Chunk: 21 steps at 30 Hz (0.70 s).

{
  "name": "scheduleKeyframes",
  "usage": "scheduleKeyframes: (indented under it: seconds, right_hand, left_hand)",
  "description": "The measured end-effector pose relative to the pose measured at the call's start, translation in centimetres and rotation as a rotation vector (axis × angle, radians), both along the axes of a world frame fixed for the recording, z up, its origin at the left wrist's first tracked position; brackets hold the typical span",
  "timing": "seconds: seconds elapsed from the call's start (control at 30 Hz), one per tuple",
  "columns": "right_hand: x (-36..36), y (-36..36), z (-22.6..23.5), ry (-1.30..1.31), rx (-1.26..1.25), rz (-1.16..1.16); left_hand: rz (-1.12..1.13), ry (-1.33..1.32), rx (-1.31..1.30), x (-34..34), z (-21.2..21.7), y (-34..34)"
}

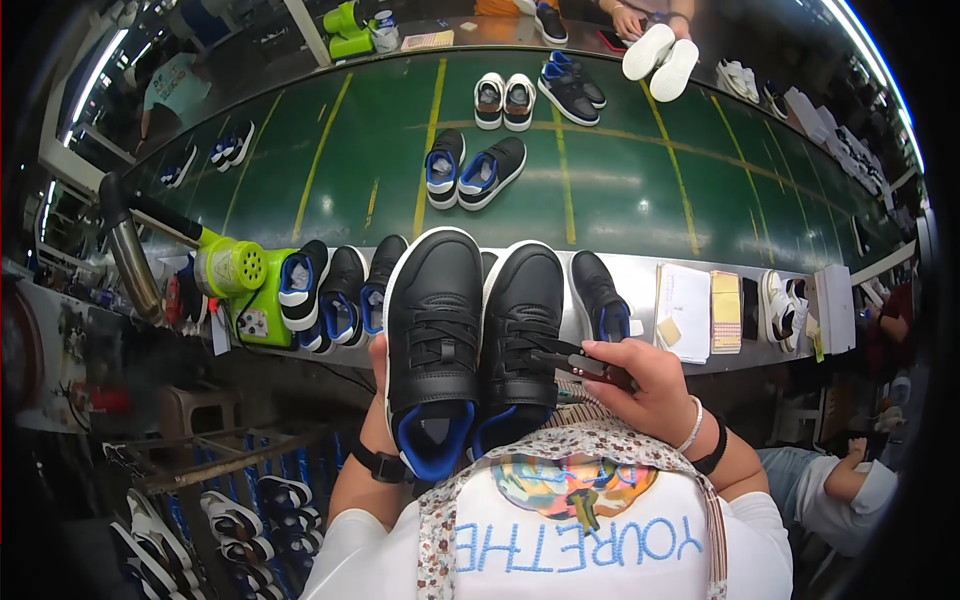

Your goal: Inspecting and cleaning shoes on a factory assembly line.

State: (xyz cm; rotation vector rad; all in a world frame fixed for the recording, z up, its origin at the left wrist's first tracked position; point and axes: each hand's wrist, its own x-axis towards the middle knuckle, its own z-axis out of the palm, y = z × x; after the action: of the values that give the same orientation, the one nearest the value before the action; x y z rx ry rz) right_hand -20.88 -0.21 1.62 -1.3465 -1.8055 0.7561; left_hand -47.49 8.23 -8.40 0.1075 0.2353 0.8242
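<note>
Two black sneakers [434, 310] with white soles and blue linings are held up in front of my chest, toes pointing away. My left hand [378, 372] grips them from the left, its fingers mostly hidden behind the nearer shoe. Between the thumb and fingers of my right hand [645, 380] is a pair of dark thread snips [584, 364]. Their tips are beside the straps of the right-hand sneaker [524, 310], though I cannot tell whether they touch it.
Beyond the metal ledge [640, 258] runs a green conveyor belt [330, 215] bearing several shoes. A green hot-air blower [232, 268] and black shoes [342, 290] stand left; papers [684, 305] and white shoes [780, 308] lie right. A shoe rack [230, 452] is lower left. Across the belt, a person's hands [630, 22] hold white shoes.
</note>
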Motion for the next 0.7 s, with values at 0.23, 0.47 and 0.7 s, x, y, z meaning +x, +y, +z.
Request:
scheduleKeyframes:
  seconds: [0.23, 0.47, 0.7]
  right_hand:
    - [-0.4, 0.3, 0.4, -0.030, -0.012, -0.026]
    - [-1.0, 1.0, 0.3, -0.086, 0.078, -0.014]
    - [-0.7, 1.0, 1.0, -0.124, 0.062, -0.012]
  left_hand:
    - [0.037, 0.013, 0.149, 0.1, 0.8, 0.3]
    - [-0.040, -0.070, 0.135, -0.1, 0.4, 0.9]
    - [-0.042, -0.056, 0.128, 0.3, 1.6, 1.2]
